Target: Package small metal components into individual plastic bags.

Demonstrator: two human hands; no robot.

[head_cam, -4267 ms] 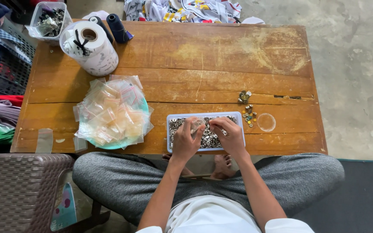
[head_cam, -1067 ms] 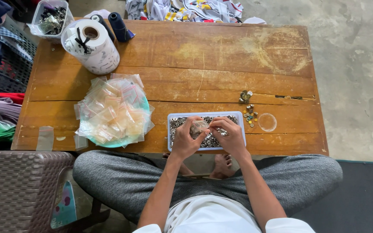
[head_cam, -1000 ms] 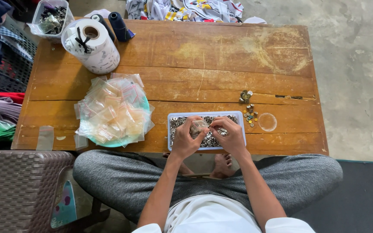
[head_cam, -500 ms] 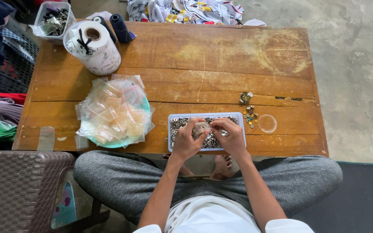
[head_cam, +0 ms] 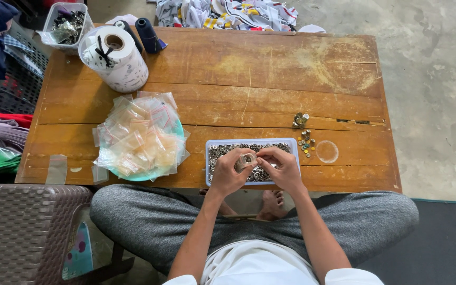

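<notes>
A pile of bags (head_cam: 139,138) lies at 9 o'clock from the tray (head_cam: 211,174). Over the tray, the left hand (head_cam: 227,175) and the right hand (head_cam: 283,168) both pinch one small clear bag (head_cam: 246,160). Loose metal pieces (head_cam: 304,138) lie at 2 o'clock from the tray.

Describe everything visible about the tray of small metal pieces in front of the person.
The tray is a shallow rectangular container with a pale blue-white rim, looking like plastic. It lies flat at the near edge of the wooden table, filled with small silvery and dark round metal pieces. The left hand and right hand are over it, pinching a small clear bag between them.
</notes>
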